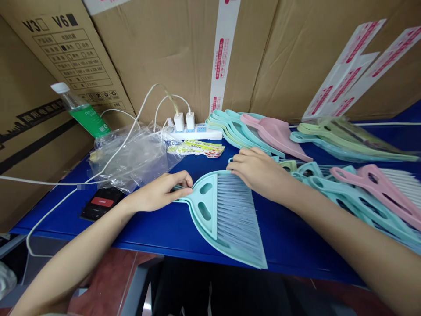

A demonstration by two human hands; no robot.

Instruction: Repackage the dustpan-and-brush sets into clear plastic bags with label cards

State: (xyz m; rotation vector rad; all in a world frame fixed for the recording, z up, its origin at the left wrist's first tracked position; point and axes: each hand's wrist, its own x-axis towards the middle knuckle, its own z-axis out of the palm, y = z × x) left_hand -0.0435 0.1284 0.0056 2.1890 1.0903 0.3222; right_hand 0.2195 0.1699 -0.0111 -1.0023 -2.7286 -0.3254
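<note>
A teal hand brush (210,206) with grey-blue bristles lies on a teal dustpan (205,230) at the table's front edge, bristles to the right. My left hand (161,191) is closed round the handles of both, thumb and forefinger at the neck. My right hand (251,169) rests at the far edge of the dustpan, by the top of the bristles, with its fingers bent together; what lies under its fingertips is partly hidden. Right of it are several teal brushes (348,193) and a pink brush (378,188).
Stacked teal dustpans (237,127) with a pink dustpan (276,131) stand behind, beside wrapped green ones (345,136). Plastic bags (131,153), a power strip (200,132), yellow packets (197,148), a bottle (85,114), a black device (101,202) and white cables lie left. Cardboard boxes (171,48) line the back.
</note>
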